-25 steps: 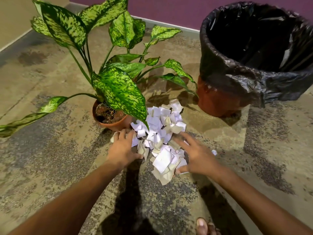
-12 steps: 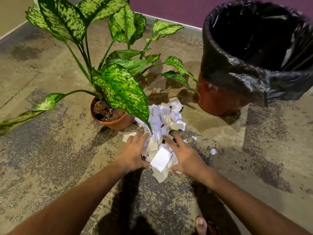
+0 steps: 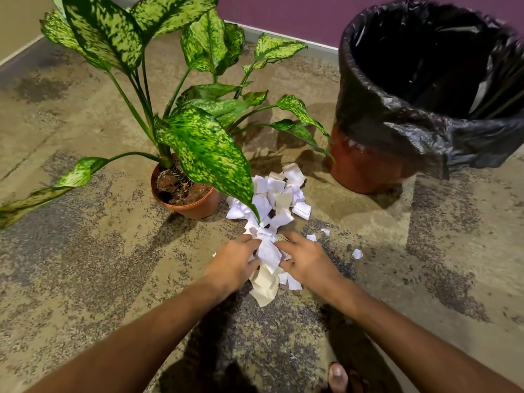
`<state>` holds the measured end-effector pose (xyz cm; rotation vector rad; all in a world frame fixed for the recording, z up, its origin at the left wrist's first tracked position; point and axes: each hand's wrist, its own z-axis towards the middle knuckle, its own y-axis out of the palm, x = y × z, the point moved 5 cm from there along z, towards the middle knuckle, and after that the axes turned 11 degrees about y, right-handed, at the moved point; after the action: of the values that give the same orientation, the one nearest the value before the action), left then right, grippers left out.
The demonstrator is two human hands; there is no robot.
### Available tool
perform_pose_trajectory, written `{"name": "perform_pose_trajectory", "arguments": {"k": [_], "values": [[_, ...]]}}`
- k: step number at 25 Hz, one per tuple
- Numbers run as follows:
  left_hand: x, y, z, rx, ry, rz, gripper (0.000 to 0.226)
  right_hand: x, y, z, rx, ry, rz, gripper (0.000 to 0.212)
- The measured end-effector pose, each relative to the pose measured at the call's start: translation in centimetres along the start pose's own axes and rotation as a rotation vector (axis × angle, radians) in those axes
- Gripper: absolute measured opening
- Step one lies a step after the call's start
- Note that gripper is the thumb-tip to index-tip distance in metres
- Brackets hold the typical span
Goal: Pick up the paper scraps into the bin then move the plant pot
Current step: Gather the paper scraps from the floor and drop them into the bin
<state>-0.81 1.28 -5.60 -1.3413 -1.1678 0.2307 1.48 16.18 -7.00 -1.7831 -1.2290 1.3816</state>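
A pile of white paper scraps (image 3: 272, 199) lies on the floor between a terracotta plant pot (image 3: 195, 209) with a big speckled green plant (image 3: 198, 137) and a brown bin (image 3: 365, 171) lined with a black bag (image 3: 397, 123). My left hand (image 3: 234, 263) and my right hand (image 3: 307, 260) press in from both sides on the near end of the pile, squeezing a bunch of scraps (image 3: 268, 255) between them. One long leaf hangs over the far scraps.
A few loose scraps (image 3: 356, 253) lie on the floor right of my right hand. The floor is mottled concrete. A purple wall (image 3: 297, 12) runs behind the plant and bin. A toe (image 3: 337, 375) shows at the bottom edge.
Both hands have slid inward toward each other, gathering the near scraps into a tighter bunch. A few small scraps were left behind on the right.
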Motion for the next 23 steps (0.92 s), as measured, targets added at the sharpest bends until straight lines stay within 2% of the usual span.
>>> {"name": "perform_pose_trajectory", "arguments": {"k": [5, 10, 13, 16, 19, 21, 23], "values": [[0.1, -1.9, 1.0, 0.159, -0.050, 0.023, 0.018, 1.4, -3.2, -0.5, 0.196, 0.021, 0.069, 0.038], [-0.3, -4.6, 1.3, 0.292, -0.109, 0.022, 0.017, 2.9, -7.5, -1.8, 0.268, 0.129, 0.108, 0.015], [1.2, -6.7, 1.6, 0.423, -0.117, -0.062, 0.014, 1.4, -12.2, -3.8, 0.389, 0.059, 0.167, 0.009], [3.9, -8.1, 2.0, 0.490, -0.056, -0.190, 0.013, -0.7, -19.3, -6.4, 0.618, -0.051, 0.267, 0.019], [7.3, -9.2, 2.7, 0.487, 0.026, -0.182, 0.013, -1.3, -26.7, -7.8, 0.854, -0.122, 0.286, 0.030], [9.9, -10.5, 3.0, 0.541, 0.079, -0.173, 0.010, -0.9, -30.4, -7.4, 0.943, -0.109, 0.210, 0.030], [12.5, -12.1, 3.4, 0.621, 0.157, -0.160, 0.005, 0.1, -33.3, -6.0, 0.946, -0.020, 0.126, 0.026]]}}
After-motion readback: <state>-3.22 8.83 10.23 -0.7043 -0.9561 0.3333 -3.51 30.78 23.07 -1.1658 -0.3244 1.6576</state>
